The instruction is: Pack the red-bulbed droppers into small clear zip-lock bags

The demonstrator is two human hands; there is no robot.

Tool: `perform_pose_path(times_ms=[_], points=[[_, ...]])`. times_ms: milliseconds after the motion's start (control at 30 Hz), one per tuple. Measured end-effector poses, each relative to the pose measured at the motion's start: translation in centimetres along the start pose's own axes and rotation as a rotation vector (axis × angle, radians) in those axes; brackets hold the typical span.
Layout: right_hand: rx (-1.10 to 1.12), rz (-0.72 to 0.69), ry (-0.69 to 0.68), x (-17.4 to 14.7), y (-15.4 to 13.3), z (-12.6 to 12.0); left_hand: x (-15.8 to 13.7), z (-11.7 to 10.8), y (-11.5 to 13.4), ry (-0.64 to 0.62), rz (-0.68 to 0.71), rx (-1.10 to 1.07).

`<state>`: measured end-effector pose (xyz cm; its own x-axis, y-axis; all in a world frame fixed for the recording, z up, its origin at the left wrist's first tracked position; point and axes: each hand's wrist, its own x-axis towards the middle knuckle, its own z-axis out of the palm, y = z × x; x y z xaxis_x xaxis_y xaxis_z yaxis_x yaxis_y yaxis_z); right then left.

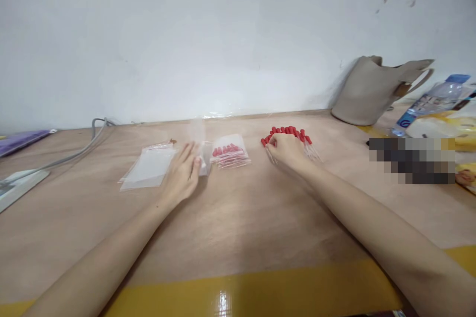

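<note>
Plastic bag (pixel 205 159) sits in the left hand (pixel 181 174), stacked filled bags (pixel 230 151) at its two o'clock. The right hand (pixel 287 149) is narrow over red-capped sticks (pixel 302 135); whether gripping any, I cannot tell.

Soft, fairly bright light spread over the pale wall (pixel 223 34), its source out of view. A white glare sat on the yellow tape (pixel 178 294), and soft shadows lay beside both forearms (pixel 357 208). The left hand (pixel 182 173) looked slightly smeared, its edges soft. Towards the right the bag (pixel 366 94) and bottle (pixel 433 101) seemed stretched outward, and coarse squares (a pixelated patch (pixel 416 158)) hid detail.
</note>
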<state>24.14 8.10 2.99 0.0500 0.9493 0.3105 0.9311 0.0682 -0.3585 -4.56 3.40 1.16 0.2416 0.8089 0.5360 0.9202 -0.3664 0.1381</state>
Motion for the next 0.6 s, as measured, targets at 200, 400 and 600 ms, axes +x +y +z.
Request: perform_pose_path(times_ms=[200, 400, 600], points=[[-0.185, 0.045, -0.086, 1.2, -1.0, 1.6, -0.7, -1.7, 3.4, -0.481, 0.696, -0.202], [-0.157, 0.126, -0.143, 2.3, -1.4, 2.7, -1.6, -0.9, 4.2, -0.611, 0.640, -0.238], [-0.116, 0.155, -0.237, 2.7, -1.7, 3.0, -2.1, -0.3, 3.9, -0.623, 0.608, -0.300]])
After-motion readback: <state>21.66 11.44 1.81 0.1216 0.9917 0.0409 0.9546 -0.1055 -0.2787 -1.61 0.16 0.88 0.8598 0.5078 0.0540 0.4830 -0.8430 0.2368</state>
